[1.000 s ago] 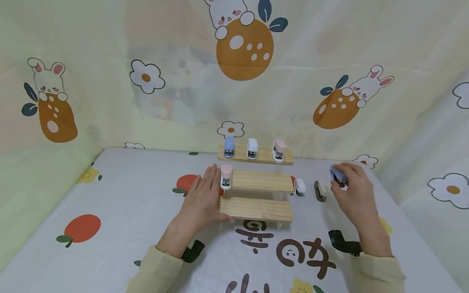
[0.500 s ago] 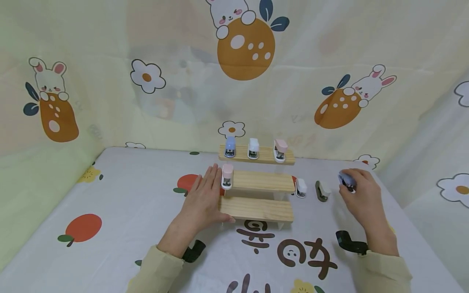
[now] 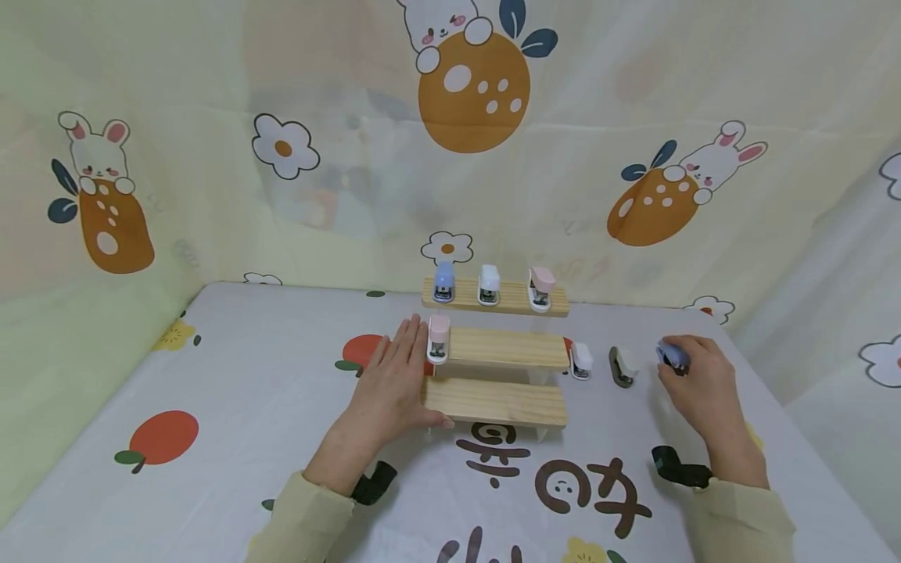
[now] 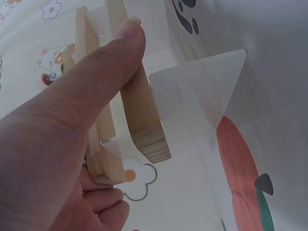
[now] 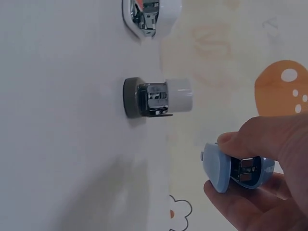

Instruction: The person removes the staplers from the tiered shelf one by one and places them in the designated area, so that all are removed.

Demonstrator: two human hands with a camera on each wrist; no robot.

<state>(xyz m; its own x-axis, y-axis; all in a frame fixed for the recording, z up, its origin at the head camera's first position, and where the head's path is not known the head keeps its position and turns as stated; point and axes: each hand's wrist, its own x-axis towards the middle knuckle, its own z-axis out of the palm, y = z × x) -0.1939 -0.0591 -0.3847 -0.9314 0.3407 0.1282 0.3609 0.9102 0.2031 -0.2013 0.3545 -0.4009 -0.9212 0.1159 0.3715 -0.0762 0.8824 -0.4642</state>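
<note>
Thumb and fingers of my right hand (image 3: pixel 707 391) pinch a small blue stapler (image 3: pixel 672 356) at the right of the table. In the right wrist view this blue stapler (image 5: pixel 216 167) is on its side, its metal inner part showing. My left hand (image 3: pixel 387 395) lies with straight fingers along the left side of a stepped wooden stand (image 3: pixel 503 400), thumb at its lowest board (image 4: pixel 149 130). A pink stapler (image 3: pixel 438 340) sits at the left end of the middle board. Blue (image 3: pixel 444 283), white (image 3: pixel 489 285) and pink (image 3: pixel 540 288) staplers stand on the top board.
On the cloth right of the stand are a white stapler (image 3: pixel 580 362) and a dark green and white stapler (image 3: pixel 622 369). Clear side supports (image 4: pixel 197 91) hold up the boards. A patterned curtain (image 3: pixel 338 234) rises behind the table.
My right hand has moved right and slightly toward me with the blue stapler, away from the green and white one. My left hand stays at the stand.
</note>
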